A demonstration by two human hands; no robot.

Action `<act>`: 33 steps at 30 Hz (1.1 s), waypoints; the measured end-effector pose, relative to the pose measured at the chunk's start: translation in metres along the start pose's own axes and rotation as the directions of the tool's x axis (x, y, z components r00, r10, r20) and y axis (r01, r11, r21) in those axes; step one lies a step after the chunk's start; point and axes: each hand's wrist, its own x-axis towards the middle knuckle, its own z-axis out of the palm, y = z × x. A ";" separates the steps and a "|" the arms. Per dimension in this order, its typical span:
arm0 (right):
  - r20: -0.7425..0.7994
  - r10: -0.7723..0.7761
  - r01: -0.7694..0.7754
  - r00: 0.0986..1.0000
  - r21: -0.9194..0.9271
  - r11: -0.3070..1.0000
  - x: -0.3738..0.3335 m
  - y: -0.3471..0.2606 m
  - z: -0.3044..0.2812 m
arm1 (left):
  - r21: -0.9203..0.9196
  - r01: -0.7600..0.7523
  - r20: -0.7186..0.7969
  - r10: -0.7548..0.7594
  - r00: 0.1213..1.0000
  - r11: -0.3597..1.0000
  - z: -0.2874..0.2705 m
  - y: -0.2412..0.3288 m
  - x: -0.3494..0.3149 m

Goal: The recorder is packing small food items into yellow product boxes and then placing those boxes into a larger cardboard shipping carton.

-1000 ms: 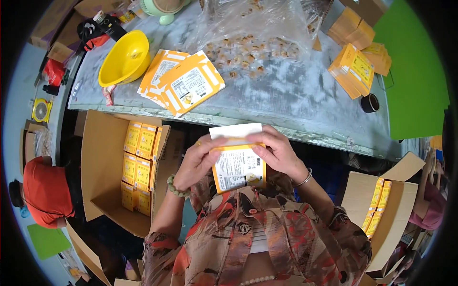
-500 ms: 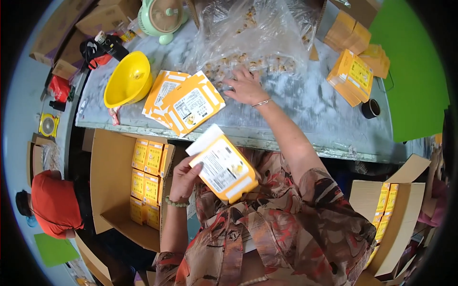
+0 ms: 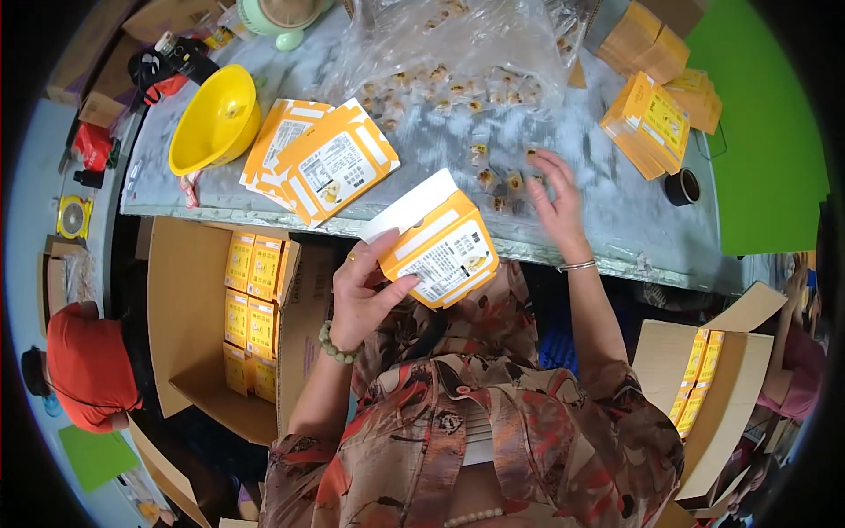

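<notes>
My left hand (image 3: 363, 295) grips a small orange-and-white carton (image 3: 444, 255) by its lower left side, with the white end flap standing open. The carton is tilted in front of the table's near edge. To its right, my right hand (image 3: 556, 204) is over the tabletop with fingers stretched and apart. Beside its fingertips lie several small clear packets (image 3: 486, 179) with dark and yellowish contents. Farther back, more such packets (image 3: 458, 86) spill from a large clear plastic bag (image 3: 422, 40). Flattened cartons (image 3: 339, 167) lie overlapped on the table left of the held one.
A yellow basin (image 3: 216, 123) and a green fan (image 3: 286, 18) stand at the left. Stacked orange cartons (image 3: 647, 123) and a dark round cup (image 3: 682, 187) are at the right. Below the table edge, open cardboard boxes (image 3: 211, 387) hold filled cartons. A person in red (image 3: 88, 365) is far left.
My right hand has come back from the packet pile toward the near edge, and several packets now lie there. My left hand has lifted the carton closer to the table and turned it.
</notes>
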 end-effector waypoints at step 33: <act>0.112 0.062 -0.003 0.992 -0.458 0.889 -0.015 -0.017 0.026 | -0.515 0.166 -0.378 -0.397 0.837 0.841 -0.013 -0.050 0.002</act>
